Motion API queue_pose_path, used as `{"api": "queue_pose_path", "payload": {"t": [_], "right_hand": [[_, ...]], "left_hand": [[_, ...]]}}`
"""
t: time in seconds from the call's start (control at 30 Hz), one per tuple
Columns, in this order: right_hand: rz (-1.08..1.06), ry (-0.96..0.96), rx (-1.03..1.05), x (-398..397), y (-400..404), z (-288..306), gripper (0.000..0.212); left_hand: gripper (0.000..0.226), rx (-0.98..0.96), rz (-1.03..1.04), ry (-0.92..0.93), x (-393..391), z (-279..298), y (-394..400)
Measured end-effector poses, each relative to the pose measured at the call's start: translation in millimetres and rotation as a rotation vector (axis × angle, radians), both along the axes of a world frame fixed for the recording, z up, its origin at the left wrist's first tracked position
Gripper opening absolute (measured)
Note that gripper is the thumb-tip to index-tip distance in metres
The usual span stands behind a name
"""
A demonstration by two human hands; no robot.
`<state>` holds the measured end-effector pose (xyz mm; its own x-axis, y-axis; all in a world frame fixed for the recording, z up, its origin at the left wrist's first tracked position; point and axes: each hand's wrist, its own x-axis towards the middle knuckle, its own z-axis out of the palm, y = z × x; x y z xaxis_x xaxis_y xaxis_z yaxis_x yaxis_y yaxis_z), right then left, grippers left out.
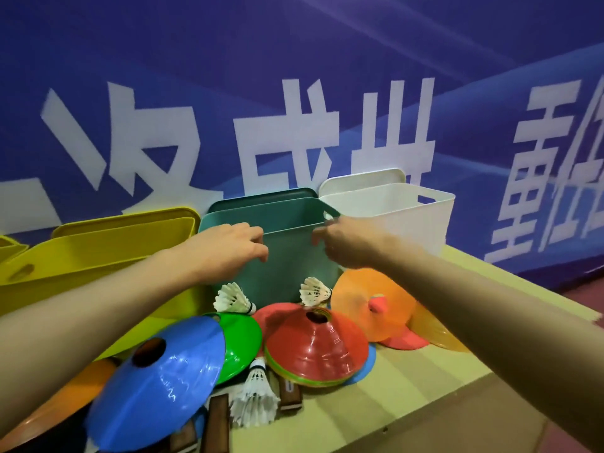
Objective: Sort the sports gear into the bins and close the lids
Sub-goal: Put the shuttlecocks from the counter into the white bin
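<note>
on yellowish table [408,387] by blue banner wall [294,44], both hands w/ fingers loosely curled, holding nothing.

Pale yellow-green table [408,380] carries yellow bin [98,256], teal bin [294,256], white bin [408,217], cones [313,344], shuttlecocks [255,400].

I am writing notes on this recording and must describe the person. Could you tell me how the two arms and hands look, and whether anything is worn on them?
Both forearms are bare all the way to the frame edge: no sleeve shows. The left hand and the right hand wear no gloves, and no watch, bracelet or ring is visible. The fingers are slightly blurred, so small details such as nails cannot be judged.
</note>
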<state>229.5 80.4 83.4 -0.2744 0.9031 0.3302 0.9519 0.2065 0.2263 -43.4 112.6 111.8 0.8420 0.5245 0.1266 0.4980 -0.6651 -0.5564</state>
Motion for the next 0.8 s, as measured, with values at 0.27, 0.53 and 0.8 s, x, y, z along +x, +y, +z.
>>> {"api": "queue_pose_path", "payload": {"t": [0.27, 0.53, 0.8], "right_hand": [[-0.021, -0.443, -0.211, -35.9, -0.5, -52.9, 0.044], [-0.064, -0.392, -0.164, -25.9, -3.5, -60.2, 0.022], [0.098, -0.316, 0.117, -6.4, -15.0, -62.8, 0.012]], "left_hand": [[0.031, -0.062, 0.227, 0.182, -21.7, -38.4, 1.0], [0.035, -0.12, 0.237, 0.248, -22.2, -66.4, 12.8], [0.042, 0.008, 0.008, 0.133, -12.9, -71.8, 9.2]]}}
